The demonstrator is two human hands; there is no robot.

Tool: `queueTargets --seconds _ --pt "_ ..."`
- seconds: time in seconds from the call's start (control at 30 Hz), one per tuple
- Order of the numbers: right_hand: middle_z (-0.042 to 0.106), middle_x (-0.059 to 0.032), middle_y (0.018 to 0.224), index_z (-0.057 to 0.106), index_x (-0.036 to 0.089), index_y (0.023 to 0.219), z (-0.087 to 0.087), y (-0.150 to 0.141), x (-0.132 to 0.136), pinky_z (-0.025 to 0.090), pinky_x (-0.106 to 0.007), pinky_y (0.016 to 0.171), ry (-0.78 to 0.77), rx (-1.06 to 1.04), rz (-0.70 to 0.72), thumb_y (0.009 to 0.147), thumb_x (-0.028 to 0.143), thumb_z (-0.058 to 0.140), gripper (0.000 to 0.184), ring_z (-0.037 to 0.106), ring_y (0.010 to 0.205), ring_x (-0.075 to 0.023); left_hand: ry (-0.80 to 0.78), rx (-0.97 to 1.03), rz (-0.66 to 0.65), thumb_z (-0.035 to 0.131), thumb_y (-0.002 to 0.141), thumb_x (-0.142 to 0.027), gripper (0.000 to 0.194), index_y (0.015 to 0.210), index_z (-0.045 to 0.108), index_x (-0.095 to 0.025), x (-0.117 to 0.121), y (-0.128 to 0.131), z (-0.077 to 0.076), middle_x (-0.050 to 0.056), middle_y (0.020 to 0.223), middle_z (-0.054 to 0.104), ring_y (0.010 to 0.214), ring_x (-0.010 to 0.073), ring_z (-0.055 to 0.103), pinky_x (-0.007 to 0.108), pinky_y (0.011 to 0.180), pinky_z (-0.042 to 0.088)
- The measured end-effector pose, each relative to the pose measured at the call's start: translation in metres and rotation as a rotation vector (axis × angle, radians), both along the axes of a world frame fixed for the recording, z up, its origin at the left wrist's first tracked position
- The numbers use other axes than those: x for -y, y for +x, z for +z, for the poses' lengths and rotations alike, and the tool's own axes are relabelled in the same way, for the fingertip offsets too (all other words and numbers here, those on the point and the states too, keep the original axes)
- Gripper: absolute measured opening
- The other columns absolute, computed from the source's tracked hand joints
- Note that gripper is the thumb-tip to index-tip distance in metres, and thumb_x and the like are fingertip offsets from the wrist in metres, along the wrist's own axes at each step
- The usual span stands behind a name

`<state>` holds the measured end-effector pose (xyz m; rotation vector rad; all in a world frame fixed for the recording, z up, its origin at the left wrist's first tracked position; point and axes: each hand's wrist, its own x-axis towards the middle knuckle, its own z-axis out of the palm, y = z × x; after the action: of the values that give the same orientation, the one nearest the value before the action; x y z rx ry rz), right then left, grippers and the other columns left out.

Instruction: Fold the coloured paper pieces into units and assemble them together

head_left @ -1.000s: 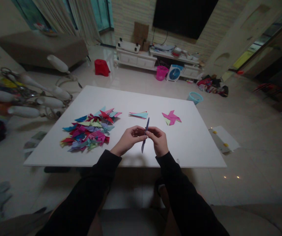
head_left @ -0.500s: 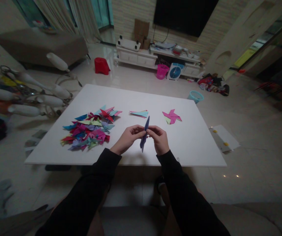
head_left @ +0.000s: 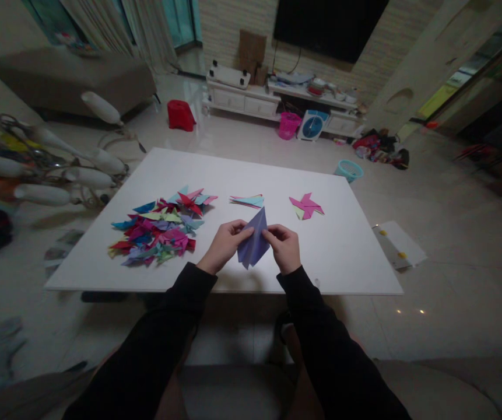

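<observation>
I read the white table [head_left: 207, 175] as my clock face. A heap of multicoloured folded papers [head_left: 139, 231] lies at eight. Towards seven, the left hand [head_left: 228, 241] pinches, thumb to fingers; at centre lies a narrow paper stack [head_left: 249, 202]. Over six I see the creased purple paper [head_left: 256, 246], its left side in that pinch, point towards twelve. Near five, the right hand [head_left: 284, 245] pinches its right side. At three sits a pink-and-green paper pinwheel [head_left: 306, 205].

A folded sheet of purple paper [head_left: 257, 240] is opened out partway along a lengthwise crease, its sharp tip toward one o'clock and its wider, notched end toward seven. Held above the worktop [head_left: 342, 245], it is pinched at ten o'clock by the left hand [head_left: 228, 242] and at two by the right hand [head_left: 284, 245].
</observation>
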<state>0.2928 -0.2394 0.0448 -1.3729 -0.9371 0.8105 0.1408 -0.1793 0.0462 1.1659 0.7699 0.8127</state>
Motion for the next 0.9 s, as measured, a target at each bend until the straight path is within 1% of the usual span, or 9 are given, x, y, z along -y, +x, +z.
queueTargets --seconds 0.23,0.43,0.57,0.73,0.83,0.9 --pt "0.069 -0.001 0.067 0.072 0.019 0.07 -0.002 0.005 0.0 0.046 -0.03 0.064 -0.01 0.051 -0.084 0.071 0.037 0.073 0.018 0.06 0.065 -0.0169 0.003 -0.063 0.079 0.078 0.072 -0.048 0.037 0.081 0.068 -0.014 -0.003 -0.004 -0.002 0.0 0.074 0.066 0.063 0.0133 0.056 0.024 0.059 0.042" --pt "0.063 0.0016 0.064 0.064 0.02 0.067 -0.003 0.005 0.0 0.044 -0.028 0.063 0.012 0.055 -0.093 0.07 0.034 0.074 0.018 0.056 0.063 -0.0143 0.021 -0.063 0.095 0.082 0.067 -0.047 0.038 0.081 0.069 -0.014 -0.003 -0.003 0.0 0.0 0.073 0.067 0.065 0.0134 0.057 0.024 0.061 0.043" --pt "0.064 0.0015 0.066 0.064 0.02 0.067 -0.002 0.002 0.0 0.045 -0.028 0.064 0.011 0.031 -0.049 0.07 0.035 0.076 0.02 0.057 0.064 -0.0143 0.034 -0.059 0.071 0.083 0.067 -0.045 0.036 0.081 0.07 -0.015 -0.002 -0.002 0.0 0.002 0.076 0.07 0.067 0.0146 0.06 0.026 0.065 0.046" --pt "0.07 -0.0027 0.075 0.068 0.019 0.074 0.004 -0.004 0.002 0.048 -0.029 0.066 0.018 0.018 0.054 0.077 0.043 0.074 0.024 0.062 0.073 -0.0172 0.052 -0.086 0.034 0.082 0.07 -0.047 0.036 0.082 0.074 -0.014 0.001 -0.001 0.001 0.003 0.074 0.071 0.068 0.0154 0.06 0.027 0.066 0.046" --pt "0.071 -0.0033 0.083 0.068 0.02 0.081 0.004 -0.005 0.001 0.05 -0.029 0.067 0.03 0.008 0.045 0.073 0.042 0.078 0.025 0.065 0.08 -0.0184 0.065 -0.104 -0.004 0.08 0.072 -0.048 0.036 0.08 0.076 -0.013 0.003 -0.001 0.003 0.004 0.073 0.07 0.069 0.0155 0.06 0.028 0.068 0.045" --pt "0.072 -0.0034 0.085 0.07 0.02 0.086 0.003 -0.004 0.001 0.051 -0.029 0.068 0.018 0.008 0.06 0.073 0.042 0.079 0.027 0.065 0.08 -0.0184 0.062 -0.107 -0.044 0.078 0.074 -0.048 0.035 0.08 0.076 -0.013 0.003 -0.001 0.003 0.004 0.075 0.071 0.071 0.0161 0.061 0.028 0.071 0.046"
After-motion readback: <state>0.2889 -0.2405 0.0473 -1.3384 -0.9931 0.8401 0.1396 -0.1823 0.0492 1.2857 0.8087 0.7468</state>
